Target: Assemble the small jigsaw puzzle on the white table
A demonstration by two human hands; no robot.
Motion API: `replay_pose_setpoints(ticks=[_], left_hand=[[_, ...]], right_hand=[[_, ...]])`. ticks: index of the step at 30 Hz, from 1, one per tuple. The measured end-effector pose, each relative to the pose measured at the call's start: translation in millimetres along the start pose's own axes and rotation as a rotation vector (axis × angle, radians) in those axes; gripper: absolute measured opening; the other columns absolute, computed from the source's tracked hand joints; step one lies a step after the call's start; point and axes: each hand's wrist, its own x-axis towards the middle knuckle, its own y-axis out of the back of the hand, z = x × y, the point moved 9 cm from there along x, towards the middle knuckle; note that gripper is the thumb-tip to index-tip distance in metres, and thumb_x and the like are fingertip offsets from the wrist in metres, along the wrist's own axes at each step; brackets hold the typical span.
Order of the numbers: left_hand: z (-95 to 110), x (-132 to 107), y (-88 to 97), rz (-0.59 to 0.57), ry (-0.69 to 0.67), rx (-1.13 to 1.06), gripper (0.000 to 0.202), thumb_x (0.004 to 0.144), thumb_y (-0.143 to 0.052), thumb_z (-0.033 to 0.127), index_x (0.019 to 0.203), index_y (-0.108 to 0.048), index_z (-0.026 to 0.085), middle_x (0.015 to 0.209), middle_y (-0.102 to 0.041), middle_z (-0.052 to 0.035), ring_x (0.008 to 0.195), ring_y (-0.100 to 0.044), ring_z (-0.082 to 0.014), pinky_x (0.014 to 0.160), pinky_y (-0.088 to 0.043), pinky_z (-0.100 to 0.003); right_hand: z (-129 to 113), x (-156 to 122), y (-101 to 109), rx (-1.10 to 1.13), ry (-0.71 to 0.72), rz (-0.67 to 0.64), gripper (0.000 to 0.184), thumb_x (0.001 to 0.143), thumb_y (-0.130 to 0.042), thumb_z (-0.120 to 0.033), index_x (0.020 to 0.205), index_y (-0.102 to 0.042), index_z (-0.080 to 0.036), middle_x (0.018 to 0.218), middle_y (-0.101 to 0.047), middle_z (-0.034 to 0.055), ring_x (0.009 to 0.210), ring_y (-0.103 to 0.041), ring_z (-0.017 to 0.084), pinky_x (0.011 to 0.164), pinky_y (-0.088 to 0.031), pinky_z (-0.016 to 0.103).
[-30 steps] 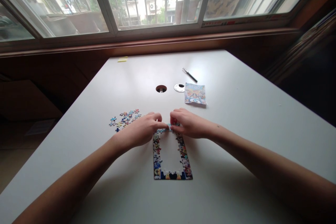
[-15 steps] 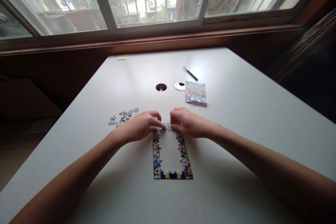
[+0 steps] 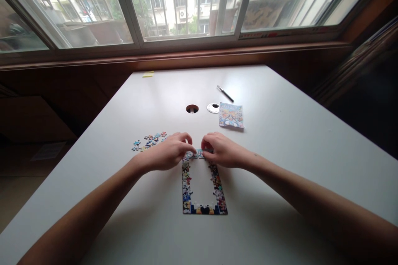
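Note:
A jigsaw puzzle border lies on the white table as a narrow upright rectangle, its middle showing bare tabletop. At its far edge, light blue pieces run between my hands. My left hand is bent over the far left corner, fingers curled and thumb tip on the blue pieces. Opposite it, my right hand has its fingers curled in and its thumb against the same row at the right. Both hands partly cover the far corners. Loose puzzle pieces are scattered just left of my left hand.
Behind my right hand lies a picture packet, with a round metal cover beside it and a pen farther back. A cable hole opens in the tabletop. Yellow tape sticks near the far edge.
The whole view has shifted slightly, with the table lower in it. My hands stay at the puzzle's far edge, and the fingers have moved only a little.

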Motion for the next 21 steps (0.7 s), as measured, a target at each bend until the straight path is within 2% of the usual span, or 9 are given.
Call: replay_pose_setpoints(ticks=[2, 5, 7, 9, 11, 15, 21], left_hand=[[-1, -8, 20.2, 0.05, 0.015, -0.034, 0.035, 0.092, -0.044, 0.009, 0.116, -0.064, 0.024, 0.115, -0.06, -0.0062, 0.103, -0.058, -0.0177, 0.088, -0.05, -0.032], [-9, -30, 47.5, 0.153, 0.038, -0.067, 0.022, 0.09, -0.045, 0.009, 0.099, -0.063, 0.019, 0.098, -0.063, -0.0039, 0.084, -0.059, -0.0135, 0.074, -0.05, -0.026], [-20, -51, 59.5, 0.292, 0.05, -0.022, 0.016, 0.086, -0.048, 0.008, 0.086, -0.061, 0.018, 0.09, -0.062, -0.0032, 0.077, -0.056, -0.0132, 0.069, -0.048, -0.026], [-33, -78, 67.3, 0.509, 0.066, 0.047, 0.014, 0.083, -0.049, 0.008, 0.078, -0.058, 0.017, 0.085, -0.06, -0.0036, 0.078, -0.055, -0.0152, 0.072, -0.047, -0.029], [-47, -101, 63.3, 0.648, 0.096, 0.08, 0.015, 0.081, -0.048, 0.007, 0.074, -0.055, 0.017, 0.08, -0.059, -0.0035, 0.08, -0.055, -0.0168, 0.074, -0.046, -0.031], [-64, -120, 47.8, 0.683, 0.182, 0.064, 0.014, 0.078, -0.047, 0.006, 0.075, -0.053, 0.018, 0.077, -0.057, -0.0024, 0.077, -0.053, -0.0171, 0.072, -0.045, -0.031], [-49, -115, 43.4, 0.67, 0.126, 0.03, 0.021, 0.076, -0.043, -0.001, 0.076, -0.051, 0.018, 0.078, -0.055, -0.0027, 0.079, -0.053, -0.0167, 0.07, -0.044, -0.029]], right_hand=[[5, 1, 3, 0.039, -0.032, 0.018, 0.011, 0.078, -0.059, -0.019, 0.088, -0.063, -0.017, 0.081, -0.064, 0.006, 0.075, -0.055, 0.017, 0.067, -0.042, 0.03], [20, 3, 8, 0.129, -0.071, 0.1, 0.016, 0.079, -0.055, -0.019, 0.093, -0.064, -0.018, 0.073, -0.063, 0.002, 0.065, -0.053, 0.014, 0.059, -0.039, 0.027], [28, 5, 15, 0.185, -0.059, 0.224, 0.013, 0.08, -0.053, -0.018, 0.088, -0.063, -0.018, 0.064, -0.057, -0.0011, 0.058, -0.049, 0.012, 0.056, -0.036, 0.027], [37, 5, 19, 0.223, -0.059, 0.337, 0.011, 0.082, -0.051, -0.02, 0.086, -0.062, -0.018, 0.059, -0.05, -0.0036, 0.054, -0.043, 0.011, 0.055, -0.035, 0.027], [44, 4, 19, 0.25, -0.065, 0.387, 0.011, 0.083, -0.05, -0.021, 0.087, -0.061, -0.018, 0.058, -0.046, -0.0046, 0.054, -0.041, 0.011, 0.055, -0.034, 0.026], [53, 2, 18, 0.34, -0.08, 0.421, 0.01, 0.085, -0.051, -0.023, 0.088, -0.06, -0.019, 0.062, -0.047, -0.0039, 0.057, -0.042, 0.011, 0.055, -0.034, 0.026], [57, 2, 16, 0.366, -0.101, 0.391, 0.01, 0.085, -0.053, -0.024, 0.089, -0.059, -0.019, 0.07, -0.054, -0.0011, 0.062, -0.048, 0.013, 0.059, -0.038, 0.027]])
